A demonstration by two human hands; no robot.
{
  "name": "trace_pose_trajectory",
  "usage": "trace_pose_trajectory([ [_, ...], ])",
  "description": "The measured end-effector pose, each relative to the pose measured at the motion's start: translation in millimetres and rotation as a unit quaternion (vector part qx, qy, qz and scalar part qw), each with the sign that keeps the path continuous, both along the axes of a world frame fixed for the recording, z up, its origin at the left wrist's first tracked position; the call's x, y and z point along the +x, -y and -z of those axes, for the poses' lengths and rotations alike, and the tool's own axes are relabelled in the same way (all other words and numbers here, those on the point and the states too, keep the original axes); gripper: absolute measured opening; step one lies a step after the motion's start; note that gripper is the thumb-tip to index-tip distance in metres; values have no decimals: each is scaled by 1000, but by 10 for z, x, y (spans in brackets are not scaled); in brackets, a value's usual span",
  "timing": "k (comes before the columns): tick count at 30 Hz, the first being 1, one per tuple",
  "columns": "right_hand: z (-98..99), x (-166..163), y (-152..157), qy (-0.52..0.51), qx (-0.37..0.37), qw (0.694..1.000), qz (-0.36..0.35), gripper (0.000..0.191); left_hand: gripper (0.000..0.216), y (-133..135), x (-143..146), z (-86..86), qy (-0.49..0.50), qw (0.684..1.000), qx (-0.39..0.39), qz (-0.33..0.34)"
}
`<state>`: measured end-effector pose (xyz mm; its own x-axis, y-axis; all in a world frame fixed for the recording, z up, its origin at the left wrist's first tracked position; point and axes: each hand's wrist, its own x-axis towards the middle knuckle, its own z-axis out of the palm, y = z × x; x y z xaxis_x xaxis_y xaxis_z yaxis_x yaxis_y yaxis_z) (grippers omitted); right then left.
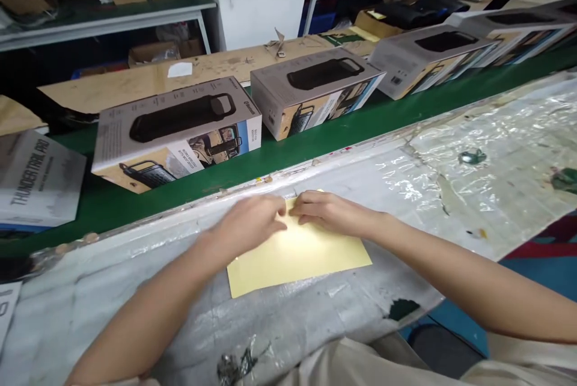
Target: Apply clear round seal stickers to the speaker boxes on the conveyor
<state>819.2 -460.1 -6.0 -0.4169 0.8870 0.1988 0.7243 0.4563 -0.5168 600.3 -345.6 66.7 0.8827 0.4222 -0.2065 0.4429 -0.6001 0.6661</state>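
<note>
A pale yellow sheet (297, 257) lies flat on the plastic-covered work table (135, 308) in front of me. My left hand (250, 220) and my right hand (327, 213) both rest on its far edge, fingertips almost meeting and pinching at the sheet's top edge. What the fingers pinch is too small to tell. Beyond the table a green conveyor belt (315, 139) carries grey speaker boxes: one (175, 130) straight ahead to the left, another (315, 91) further right.
More speaker boxes (428, 58) follow along the belt to the right, and one box (38, 178) lies at the left. Brown cardboard sheets (148, 76) lie behind the belt. Shelves with cartons stand at the back. A white paper corner (6, 308) shows at far left.
</note>
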Motion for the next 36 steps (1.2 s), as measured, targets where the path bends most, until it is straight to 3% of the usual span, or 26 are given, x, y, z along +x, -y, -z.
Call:
trace_pose_trajectory([
  [2,-33,4,-43,-2,-1,1000,-12,25,12,132,104,207,-71,996,-8,51],
  [4,-66,13,-75,7,-2,999,-32,24,15,153,112,293,-108,992,2,72],
  [11,-58,61,-76,36,6,998,-43,19,11,116,106,128,-160,981,38,106],
  [17,35,81,2,50,59,996,-47,25,15,135,111,147,-165,980,48,104],
  [21,-1,83,-38,14,23,999,-42,23,13,129,99,164,-159,978,63,115],
  [23,-48,114,-30,-43,-9,999,-23,20,8,136,87,171,-156,978,73,120],
  [25,-97,155,58,-107,-15,994,22,18,16,159,67,180,-151,977,87,127],
  [29,-139,138,515,-178,66,960,206,8,49,273,20,205,-142,967,134,161],
  [30,-128,96,658,-177,77,950,247,13,55,313,11,211,-141,964,145,173],
  [32,-82,-20,918,-149,75,948,271,42,60,394,-1,221,-139,956,165,198],
  [34,-20,-145,1102,-93,69,968,223,62,60,459,-4,223,-134,949,181,221],
  [36,32,-239,1197,-35,78,981,172,70,58,492,0,210,-130,945,186,234],
])
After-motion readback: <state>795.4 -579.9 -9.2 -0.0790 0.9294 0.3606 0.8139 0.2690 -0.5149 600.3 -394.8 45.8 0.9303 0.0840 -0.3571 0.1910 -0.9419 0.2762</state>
